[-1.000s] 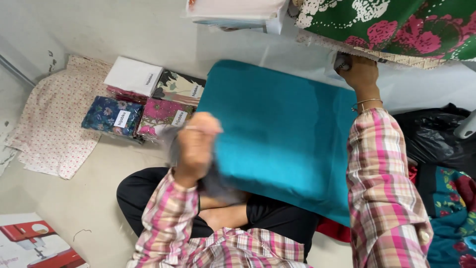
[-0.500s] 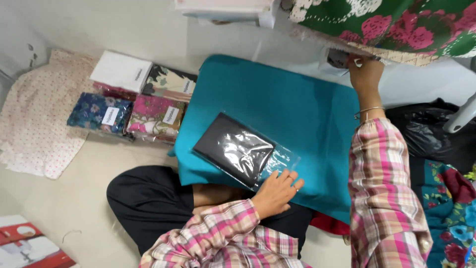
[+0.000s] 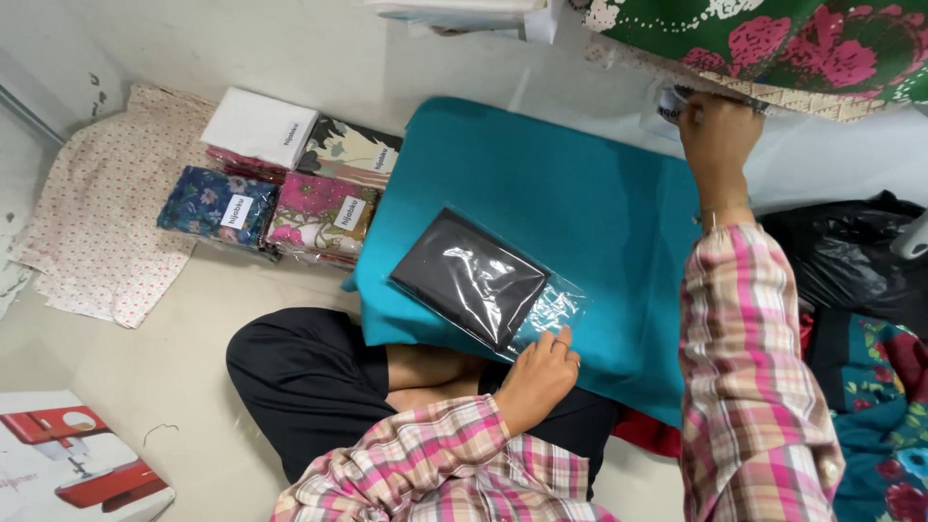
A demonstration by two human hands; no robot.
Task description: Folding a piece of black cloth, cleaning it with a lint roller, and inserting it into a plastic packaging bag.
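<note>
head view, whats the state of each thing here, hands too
clear bag with dark cloth: flat on the teal cloth, open end toward the left hand
teal cloth: folded, spread over the lap
left hand: fingertips on the bag's edge
right hand: raised, reaching under the green floral fabric
packed floral fabrics: wrapped, stacked on the floor
black plastic bag: crumpled

A pale floor [image 3: 193,387] carried packed fabric bundles [image 3: 290,193] and a dotted cloth [image 3: 106,232] at upper left, a printed box [image 3: 77,464] at lower left.
</note>
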